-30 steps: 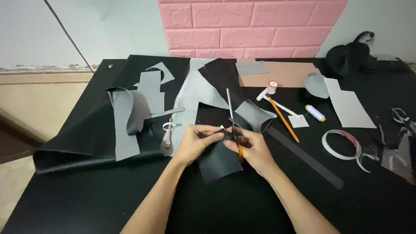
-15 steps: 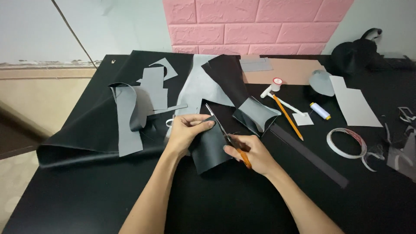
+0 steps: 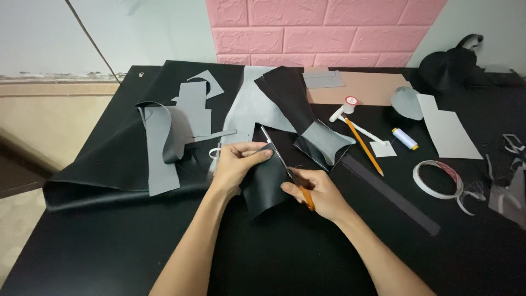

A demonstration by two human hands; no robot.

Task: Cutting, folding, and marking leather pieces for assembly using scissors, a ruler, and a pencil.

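2 hands work: left hand (image 3: 236, 164) holds black piece (image 3: 264, 186), right hand (image 3: 318, 193) scissors (image 3: 285, 166).

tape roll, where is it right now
In the head view the tape roll lies flat on the black table, right of the right hand and below the small thread spool.

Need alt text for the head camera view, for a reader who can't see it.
A person's left hand holds a piece of black material while the right hand works orange-handled scissors along its edge. Grey and black offcuts, a pencil and a tape roll lie around on the black table.
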